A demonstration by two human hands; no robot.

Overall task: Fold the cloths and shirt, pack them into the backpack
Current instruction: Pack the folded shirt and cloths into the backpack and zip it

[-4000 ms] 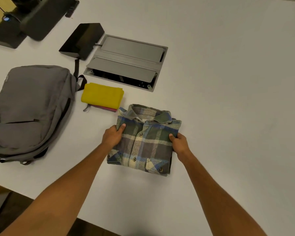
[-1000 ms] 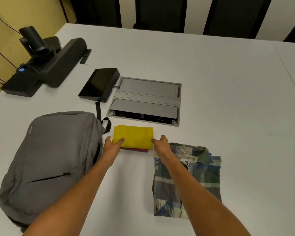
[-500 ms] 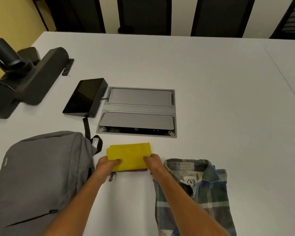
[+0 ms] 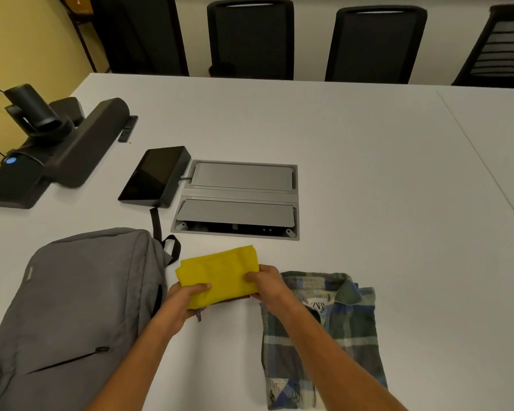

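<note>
A folded yellow cloth lies on top of a darker red cloth, of which only a thin edge shows. My left hand grips the stack's near left corner and my right hand grips its right edge, thumbs on top. The stack looks slightly lifted and tilted. The folded plaid shirt lies flat to the right, collar away from me, partly under my right forearm. The grey backpack lies flat on the left with its zips shut.
A grey cable hatch is set into the white table just beyond the cloths. A black tablet and a black camera bar stand at the back left. Black chairs line the far edge.
Both hands left the folded shirt, reached to the yellow cloth stack and took hold of it. The stack has since tilted and risen a little off the table.
</note>
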